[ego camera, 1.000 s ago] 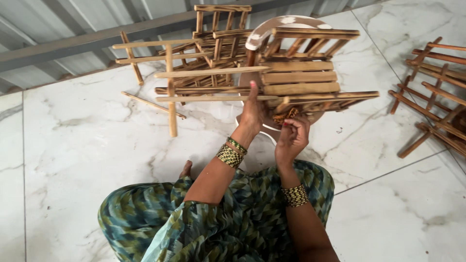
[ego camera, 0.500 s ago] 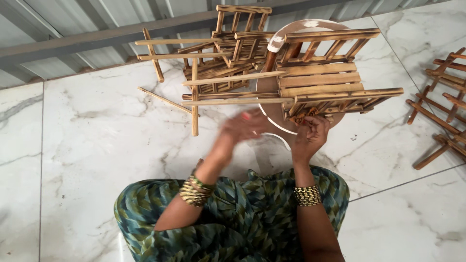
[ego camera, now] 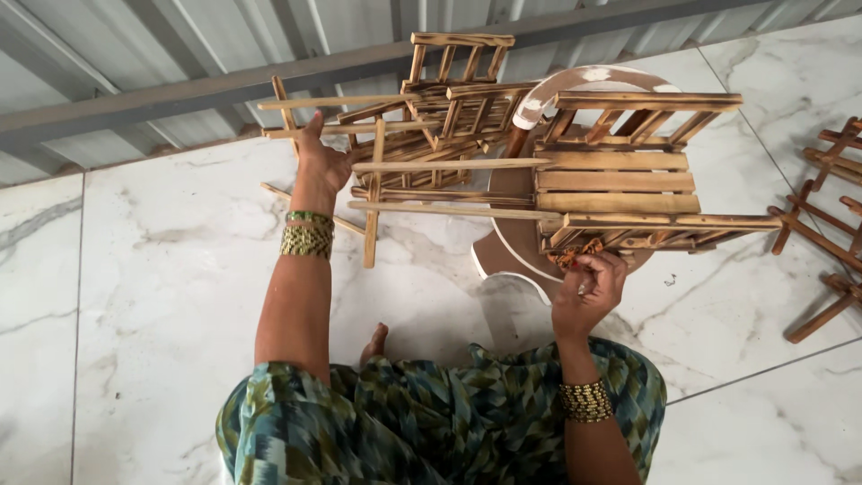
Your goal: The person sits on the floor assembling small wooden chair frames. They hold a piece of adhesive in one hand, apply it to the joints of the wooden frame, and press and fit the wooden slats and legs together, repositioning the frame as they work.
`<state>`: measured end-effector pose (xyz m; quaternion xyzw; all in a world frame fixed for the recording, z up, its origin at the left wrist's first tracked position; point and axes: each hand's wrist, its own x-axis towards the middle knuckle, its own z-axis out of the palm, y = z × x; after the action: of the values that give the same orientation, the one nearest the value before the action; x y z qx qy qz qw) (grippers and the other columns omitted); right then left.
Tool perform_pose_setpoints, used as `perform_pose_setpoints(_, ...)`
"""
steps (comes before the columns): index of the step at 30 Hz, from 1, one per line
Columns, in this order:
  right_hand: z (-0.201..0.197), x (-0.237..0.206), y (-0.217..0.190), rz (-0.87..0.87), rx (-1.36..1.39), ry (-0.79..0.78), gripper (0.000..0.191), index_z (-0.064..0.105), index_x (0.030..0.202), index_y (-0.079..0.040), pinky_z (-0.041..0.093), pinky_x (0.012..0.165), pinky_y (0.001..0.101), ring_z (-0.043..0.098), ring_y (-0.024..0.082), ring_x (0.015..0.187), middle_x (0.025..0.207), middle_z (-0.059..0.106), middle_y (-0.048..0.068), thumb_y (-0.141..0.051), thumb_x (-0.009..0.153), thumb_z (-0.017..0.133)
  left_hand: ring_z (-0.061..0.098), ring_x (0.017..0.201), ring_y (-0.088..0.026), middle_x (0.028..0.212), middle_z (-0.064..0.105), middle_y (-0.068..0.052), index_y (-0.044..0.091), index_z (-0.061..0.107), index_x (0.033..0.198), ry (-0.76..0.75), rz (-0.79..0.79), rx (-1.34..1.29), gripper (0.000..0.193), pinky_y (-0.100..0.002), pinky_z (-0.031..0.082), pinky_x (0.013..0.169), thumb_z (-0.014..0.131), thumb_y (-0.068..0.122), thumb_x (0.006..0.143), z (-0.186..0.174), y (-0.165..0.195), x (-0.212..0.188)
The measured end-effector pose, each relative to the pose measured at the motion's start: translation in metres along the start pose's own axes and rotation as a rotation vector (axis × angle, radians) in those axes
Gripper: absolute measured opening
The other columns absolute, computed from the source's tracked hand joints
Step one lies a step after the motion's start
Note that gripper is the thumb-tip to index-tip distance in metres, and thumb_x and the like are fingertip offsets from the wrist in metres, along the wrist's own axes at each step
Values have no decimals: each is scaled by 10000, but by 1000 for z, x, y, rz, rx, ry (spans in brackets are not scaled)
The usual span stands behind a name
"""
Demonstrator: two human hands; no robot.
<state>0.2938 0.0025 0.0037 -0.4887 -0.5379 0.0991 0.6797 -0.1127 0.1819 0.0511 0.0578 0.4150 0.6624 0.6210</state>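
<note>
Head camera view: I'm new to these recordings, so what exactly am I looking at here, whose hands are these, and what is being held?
There is no machine here. The single picture comes from a camera worn on a person's head, looking down at their own two bare hands and their lap in patterned green cloth. They sit on a white marble floor beside a grey corrugated metal wall.

In front of them lies a slatted wooden frame, tipped on its side over a round white stool. More slatted wooden pieces are piled behind it, and others lie at the right edge.

The left hand reaches out and takes hold of thin wooden sticks jutting from the pile. The right hand pinches something small at the frame's lower edge; what it is cannot be made out. Both wrists wear beaded bangles.
</note>
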Motion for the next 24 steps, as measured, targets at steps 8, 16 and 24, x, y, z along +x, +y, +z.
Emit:
perform_pose_setpoints(8, -7, -6, 3, -40, -147, 22, 42, 661, 1014, -13, 389, 632, 208, 501, 78, 786, 1168, 587, 85, 6, 980, 676, 412, 1387, -631, 1584, 220, -456, 22, 83, 1611, -97, -54, -111, 1017, -622, 465, 1124, 687, 470, 927, -3, -11, 22)
perform_pose_setpoints(16, -6, -13, 5, -45, -69, 24, 51, 650, 1038, 5, 524, 674, 203, 618, 106, 918, 1205, 564, 115, -18, 1001, 677, 613, 1208, -592, 1537, 270, -416, 81, 122, 1570, -74, -64, -111, 939, -567, 629, 885, 593, 588, 936, 11, -12, 23)
perform_pose_setpoints(24, -7, -7, 5, -19, -52, 7, 60, 635, 1049, 38, 573, 707, 231, 637, 133, 938, 1215, 545, 128, 33, 995, 661, 760, 925, -471, 1127, 661, -438, -130, 410, 1285, -77, -138, 9, 417, -449, 626, 749, 332, 233, 1094, 9, -19, 46)
